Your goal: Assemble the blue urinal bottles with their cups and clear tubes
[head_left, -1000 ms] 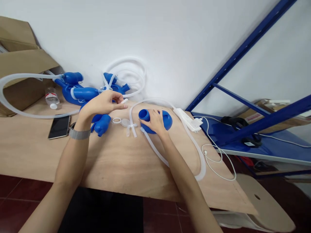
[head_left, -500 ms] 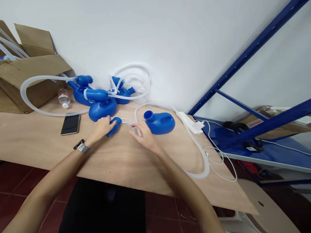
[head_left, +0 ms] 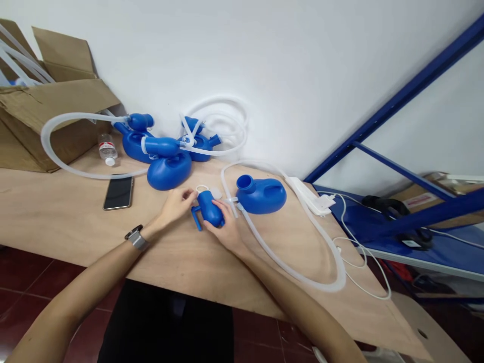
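Note:
My right hand point(head_left: 226, 228) is wrapped round a short blue plastic urinal mouthpiece point(head_left: 210, 208), just above the table. At its far end stand a white ring point(head_left: 202, 188) and a translucent round cap point(head_left: 216, 193). My left hand point(head_left: 177, 204) is pinched at the left of that ring; what its fingertips hold is too small to make out. A thin blue bent piece point(head_left: 196, 218) lies between the hands. Right of them rests a blue urinal bottle point(head_left: 264, 195), its round mouth uncovered. A clear hose point(head_left: 295, 272) with a white clip point(head_left: 231, 200) loops around it.
Several blue bottles with hoses, one a nearer blue bottle point(head_left: 169, 172), stand at the back left. A phone point(head_left: 118, 192), a water bottle point(head_left: 108, 149) and a cardboard box point(head_left: 75, 103) are further left. To the right are a power strip point(head_left: 312, 199), cables and a blue shelf point(head_left: 434, 254).
My right hand has left the hose end and now holds the blue mouthpiece, which has turned and moved right. The left hand has shifted from it to the ring. The view has swung slightly.

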A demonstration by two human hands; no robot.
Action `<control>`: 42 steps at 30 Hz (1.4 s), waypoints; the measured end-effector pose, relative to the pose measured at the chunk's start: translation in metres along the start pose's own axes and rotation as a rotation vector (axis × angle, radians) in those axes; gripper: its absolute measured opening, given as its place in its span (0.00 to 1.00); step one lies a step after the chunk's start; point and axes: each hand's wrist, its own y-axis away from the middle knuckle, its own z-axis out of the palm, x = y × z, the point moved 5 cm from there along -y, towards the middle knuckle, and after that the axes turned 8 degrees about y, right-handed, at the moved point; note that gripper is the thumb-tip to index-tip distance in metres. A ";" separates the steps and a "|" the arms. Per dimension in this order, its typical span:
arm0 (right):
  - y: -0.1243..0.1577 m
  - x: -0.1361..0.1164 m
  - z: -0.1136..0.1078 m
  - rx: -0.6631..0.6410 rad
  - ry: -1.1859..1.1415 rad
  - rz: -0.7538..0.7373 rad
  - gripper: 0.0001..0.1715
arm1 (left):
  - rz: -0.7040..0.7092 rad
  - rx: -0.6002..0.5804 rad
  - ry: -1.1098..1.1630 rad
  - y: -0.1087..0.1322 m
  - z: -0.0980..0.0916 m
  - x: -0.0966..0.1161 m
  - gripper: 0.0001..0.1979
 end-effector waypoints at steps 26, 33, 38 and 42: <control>0.020 0.016 -0.028 -0.181 -0.445 0.146 0.44 | -0.045 -0.348 0.588 0.038 0.057 -0.004 0.35; 0.018 0.023 -0.021 -0.165 -0.529 0.229 0.46 | -0.011 -0.358 0.482 0.038 0.056 -0.006 0.38; 0.007 0.018 -0.026 -0.175 -0.352 0.174 0.39 | 0.068 -0.328 0.112 0.012 0.039 -0.009 0.27; 0.005 0.018 -0.044 0.019 -0.049 -0.007 0.32 | 0.081 -0.272 -0.047 -0.002 0.030 -0.015 0.26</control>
